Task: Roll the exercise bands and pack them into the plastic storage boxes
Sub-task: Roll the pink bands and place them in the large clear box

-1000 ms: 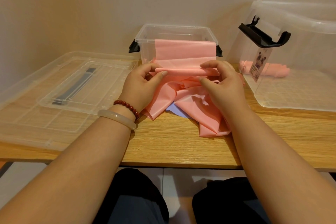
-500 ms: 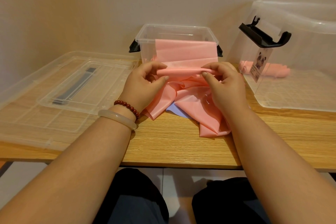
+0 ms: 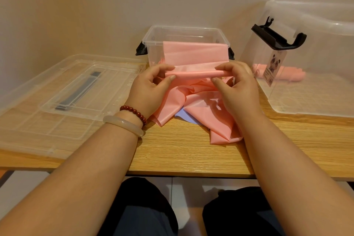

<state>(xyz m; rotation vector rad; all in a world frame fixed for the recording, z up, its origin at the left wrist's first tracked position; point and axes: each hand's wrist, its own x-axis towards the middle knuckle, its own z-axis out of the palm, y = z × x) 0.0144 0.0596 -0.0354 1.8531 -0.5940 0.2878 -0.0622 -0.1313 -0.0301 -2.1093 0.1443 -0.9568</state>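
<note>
A long pink exercise band (image 3: 193,53) hangs over the front rim of a small clear storage box (image 3: 153,44) at the back of the table. Its near end is rolled into a thin tube just above the table. My left hand (image 3: 151,90) pinches the tube's left end and my right hand (image 3: 235,86) pinches its right end. More pink band lies crumpled under my hands, over a pale purple band (image 3: 183,116). A rolled pink band (image 3: 287,74) lies inside the big clear box (image 3: 310,90) at the right.
A large clear lid (image 3: 57,101) with a grey handle lies flat on the left of the wooden table (image 3: 182,151). The big box has a black latch (image 3: 277,38) and a panda label. A wall stands close behind the boxes.
The rolled tube has risen slightly and grown a little as both hands turned it toward the small box. The boxes and lid have not moved.
</note>
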